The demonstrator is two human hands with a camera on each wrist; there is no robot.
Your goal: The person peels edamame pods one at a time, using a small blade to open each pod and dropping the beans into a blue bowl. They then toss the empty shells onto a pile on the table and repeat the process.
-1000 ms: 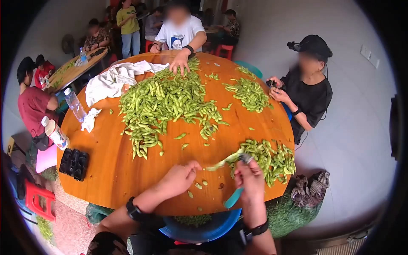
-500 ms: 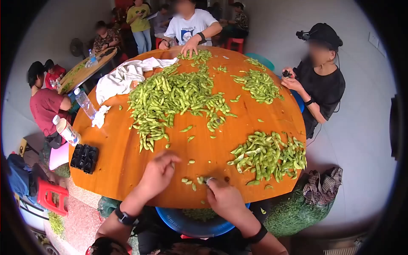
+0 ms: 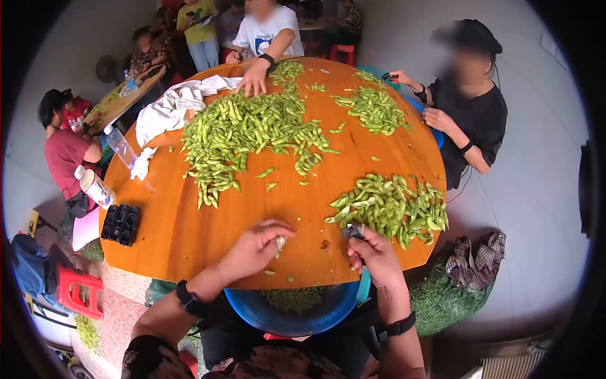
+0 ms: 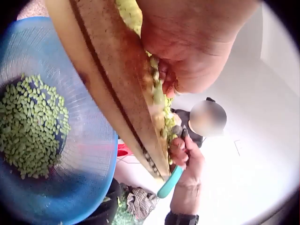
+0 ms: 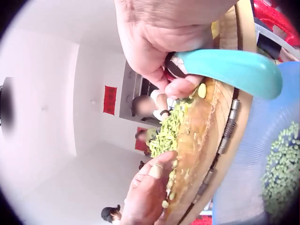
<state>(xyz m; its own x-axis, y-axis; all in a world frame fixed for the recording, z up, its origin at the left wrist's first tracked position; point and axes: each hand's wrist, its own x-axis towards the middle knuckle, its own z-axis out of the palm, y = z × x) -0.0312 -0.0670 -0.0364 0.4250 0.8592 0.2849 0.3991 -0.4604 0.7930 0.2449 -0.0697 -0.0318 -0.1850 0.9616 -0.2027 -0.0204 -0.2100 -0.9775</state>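
My right hand (image 3: 375, 252) grips a tool with a curved teal handle (image 5: 229, 68). The tool's dark and silver end (image 3: 355, 232) shows beyond the fingers, beside a heap of flat green pods (image 3: 394, 211). To the left, my left hand (image 3: 257, 245) rests low over the near part of the table, thumb side toward the right. Loose shelled beans (image 5: 171, 180) lie along its fingers. The thumb bears a pale patch (image 5: 155, 170). Below the near edge, a blue basin (image 3: 252, 314) holds many shelled beans (image 4: 35, 126).
A big pile of full pods (image 3: 246, 126) covers the middle of the round wooden table (image 3: 158, 221). A white cloth (image 3: 161, 117), bottles (image 3: 95, 187) and a black tray (image 3: 120, 225) stand left. People sit across and to the right. A green net sack (image 3: 442, 303) stands on the floor.
My right hand dips to the beans near the edge, then moves back right with the tool. My left hand goes from the pod's end to the loose beans, now closer to the edge.
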